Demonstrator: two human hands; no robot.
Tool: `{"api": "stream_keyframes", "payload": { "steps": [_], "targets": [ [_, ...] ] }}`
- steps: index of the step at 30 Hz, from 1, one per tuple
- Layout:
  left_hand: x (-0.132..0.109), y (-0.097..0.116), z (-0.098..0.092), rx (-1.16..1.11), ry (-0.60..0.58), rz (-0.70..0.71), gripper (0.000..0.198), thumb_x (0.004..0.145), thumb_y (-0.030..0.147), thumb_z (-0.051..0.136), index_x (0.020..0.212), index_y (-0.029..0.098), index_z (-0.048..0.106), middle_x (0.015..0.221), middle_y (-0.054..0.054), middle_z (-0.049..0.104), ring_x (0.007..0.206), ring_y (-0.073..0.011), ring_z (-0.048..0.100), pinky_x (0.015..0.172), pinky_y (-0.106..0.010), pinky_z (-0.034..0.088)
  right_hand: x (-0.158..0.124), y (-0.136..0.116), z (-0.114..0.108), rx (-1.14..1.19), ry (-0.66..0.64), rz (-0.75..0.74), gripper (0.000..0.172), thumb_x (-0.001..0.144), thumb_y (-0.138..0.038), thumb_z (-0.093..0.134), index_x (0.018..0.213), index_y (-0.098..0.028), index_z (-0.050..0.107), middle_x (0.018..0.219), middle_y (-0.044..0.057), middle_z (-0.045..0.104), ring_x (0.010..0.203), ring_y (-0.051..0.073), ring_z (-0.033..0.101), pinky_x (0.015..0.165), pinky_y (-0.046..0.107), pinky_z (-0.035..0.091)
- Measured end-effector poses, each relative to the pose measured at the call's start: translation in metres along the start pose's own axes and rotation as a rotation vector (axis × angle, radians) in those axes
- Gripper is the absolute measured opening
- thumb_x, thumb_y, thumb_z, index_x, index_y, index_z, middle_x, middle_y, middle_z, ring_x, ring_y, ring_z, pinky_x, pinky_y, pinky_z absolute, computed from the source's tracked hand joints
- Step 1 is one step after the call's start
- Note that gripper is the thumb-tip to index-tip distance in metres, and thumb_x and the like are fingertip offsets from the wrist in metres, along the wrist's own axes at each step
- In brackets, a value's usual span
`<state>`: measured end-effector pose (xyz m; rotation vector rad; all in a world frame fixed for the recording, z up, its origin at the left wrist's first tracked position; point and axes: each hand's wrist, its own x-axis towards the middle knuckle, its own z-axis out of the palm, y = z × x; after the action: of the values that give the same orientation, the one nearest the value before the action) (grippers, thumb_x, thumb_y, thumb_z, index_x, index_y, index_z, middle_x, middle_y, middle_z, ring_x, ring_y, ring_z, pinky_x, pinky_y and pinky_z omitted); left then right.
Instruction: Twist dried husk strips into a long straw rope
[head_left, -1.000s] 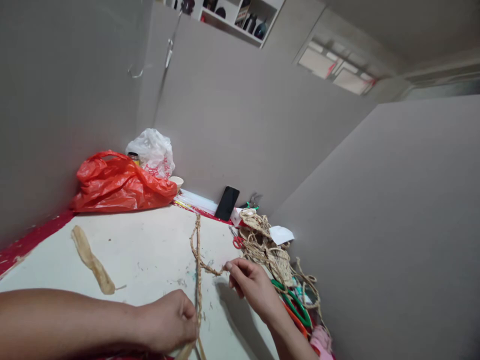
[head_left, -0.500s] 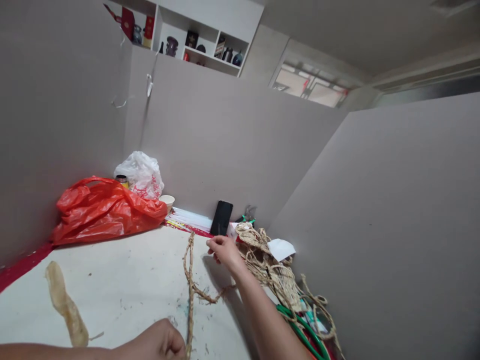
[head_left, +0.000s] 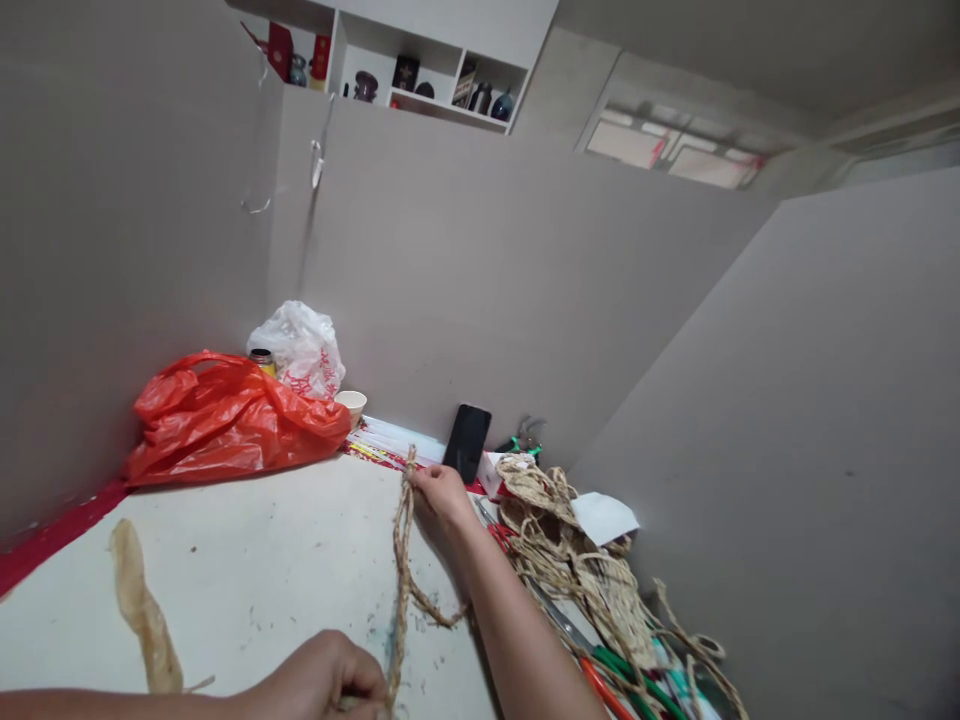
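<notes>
The braided rope (head_left: 402,560) lies along the white counter (head_left: 262,530), stretched between the two hands. To hold it well like this, I think both hands should pull evenly along its length and keep it low over the counter. That way the braid does not twist, and the loose strand (head_left: 439,612) that branches off to the side stays free of the forearm beside it. The left hand (head_left: 324,680) is at the bottom edge of the view, closed in a fist around the near end of the rope, knuckles up, with the forearm coming in flat from the left. The right hand (head_left: 439,495) is reached far forward with the arm almost straight, and its fingers are closed on the far end of the rope, close to the black phone (head_left: 466,442) that leans on the wall. To the right of this arm lies a pile of rope (head_left: 570,560), and a red bag (head_left: 225,420) sits in the far left corner.
</notes>
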<state>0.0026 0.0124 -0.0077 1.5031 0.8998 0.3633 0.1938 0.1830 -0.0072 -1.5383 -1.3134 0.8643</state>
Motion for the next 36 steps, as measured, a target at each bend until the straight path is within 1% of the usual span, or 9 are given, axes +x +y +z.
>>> {"api": "stream_keyframes", "payload": {
  "steps": [2, 5, 8, 11, 16, 20, 24, 30, 36],
  "targets": [
    [0.002, 0.003, -0.004, 0.013, 0.086, 0.029, 0.017, 0.07, 0.031, 0.052, 0.062, 0.017, 0.048, 0.058, 0.004, 0.037, 0.058, -0.0096, 0.035, 0.054, -0.022, 0.026, -0.002, -0.006, -0.008, 0.088, 0.031, -0.004, 0.023, 0.065, -0.036, 0.06, 0.058, -0.017, 0.049, 0.043, -0.005, 0.042, 0.039, 0.007, 0.034, 0.039, 0.021, 0.025],
    [0.007, 0.005, -0.014, 0.009, 0.207, 0.205, 0.02, 0.073, 0.032, 0.055, 0.062, 0.016, 0.05, 0.073, 0.0, 0.047, 0.074, -0.0132, 0.044, 0.07, -0.022, 0.034, -0.008, -0.013, -0.018, 0.206, 0.056, -0.036, 0.027, 0.066, -0.042, 0.06, 0.067, -0.019, 0.047, 0.052, -0.005, 0.047, 0.047, 0.009, 0.042, 0.041, 0.018, 0.029],
    [0.013, 0.01, -0.027, -0.08, 0.239, 0.34, 0.03, 0.078, 0.039, 0.055, 0.06, 0.015, 0.049, 0.078, -0.002, 0.049, 0.078, -0.014, 0.045, 0.074, -0.023, 0.035, -0.014, -0.016, -0.019, 0.3, -0.01, -0.065, 0.032, 0.064, -0.044, 0.063, 0.067, -0.02, 0.042, 0.057, -0.004, 0.049, 0.051, 0.01, 0.046, 0.042, 0.018, 0.03],
    [0.017, 0.017, -0.042, -0.17, 0.31, 0.37, 0.036, 0.078, 0.045, 0.056, 0.058, 0.015, 0.05, 0.076, -0.003, 0.05, 0.075, -0.0139, 0.045, 0.073, -0.024, 0.035, -0.021, -0.017, -0.012, 0.369, -0.125, -0.081, 0.035, 0.064, -0.042, 0.065, 0.068, -0.021, 0.038, 0.058, -0.004, 0.051, 0.046, 0.008, 0.042, 0.04, 0.018, 0.029],
    [0.024, 0.022, -0.063, -0.318, 0.448, 0.372, 0.036, 0.072, 0.043, 0.064, 0.055, 0.014, 0.051, 0.079, -0.006, 0.057, 0.086, -0.0173, 0.05, 0.08, -0.026, 0.034, -0.039, -0.028, 0.008, 0.451, -0.452, -0.09, 0.033, 0.064, -0.035, 0.07, 0.072, -0.02, 0.041, 0.063, -0.004, 0.056, 0.043, 0.006, 0.039, 0.041, 0.018, 0.03],
    [0.029, 0.02, -0.071, -0.463, 0.473, 0.328, 0.033, 0.069, 0.042, 0.067, 0.064, 0.011, 0.059, 0.071, -0.004, 0.06, 0.065, -0.0127, 0.051, 0.067, -0.024, 0.036, -0.057, -0.039, 0.02, 0.456, -0.644, -0.126, 0.028, 0.061, -0.026, 0.073, 0.075, -0.019, 0.049, 0.065, -0.005, 0.056, 0.053, 0.008, 0.048, 0.051, 0.019, 0.037],
    [0.029, 0.023, -0.075, -0.55, 0.478, 0.299, 0.031, 0.067, 0.038, 0.07, 0.074, 0.008, 0.065, 0.067, -0.005, 0.062, 0.059, -0.0109, 0.05, 0.062, -0.023, 0.036, -0.06, -0.04, 0.026, 0.438, -0.634, -0.133, 0.03, 0.059, -0.027, 0.075, 0.08, -0.017, 0.055, 0.075, -0.001, 0.059, 0.064, 0.011, 0.054, 0.062, 0.022, 0.041],
    [0.027, 0.029, -0.084, -0.693, 0.429, 0.266, 0.027, 0.067, 0.032, 0.071, 0.078, 0.008, 0.065, 0.073, -0.009, 0.067, 0.063, -0.0137, 0.059, 0.065, -0.026, 0.045, -0.051, -0.035, 0.024, 0.262, -0.521, -0.202, 0.023, 0.062, -0.032, 0.071, 0.065, -0.014, 0.056, 0.057, -0.005, 0.047, 0.051, 0.007, 0.038, 0.052, 0.021, 0.032],
    [0.03, 0.027, -0.093, -0.794, 0.407, 0.165, 0.016, 0.071, 0.019, 0.065, 0.079, 0.005, 0.066, 0.074, -0.012, 0.068, 0.061, -0.0107, 0.061, 0.062, -0.02, 0.047, -0.056, -0.042, 0.024, 0.156, -0.526, -0.347, 0.013, 0.067, -0.025, 0.062, 0.068, -0.012, 0.063, 0.058, -0.003, 0.047, 0.056, 0.009, 0.038, 0.055, 0.022, 0.032]
  ]
}}
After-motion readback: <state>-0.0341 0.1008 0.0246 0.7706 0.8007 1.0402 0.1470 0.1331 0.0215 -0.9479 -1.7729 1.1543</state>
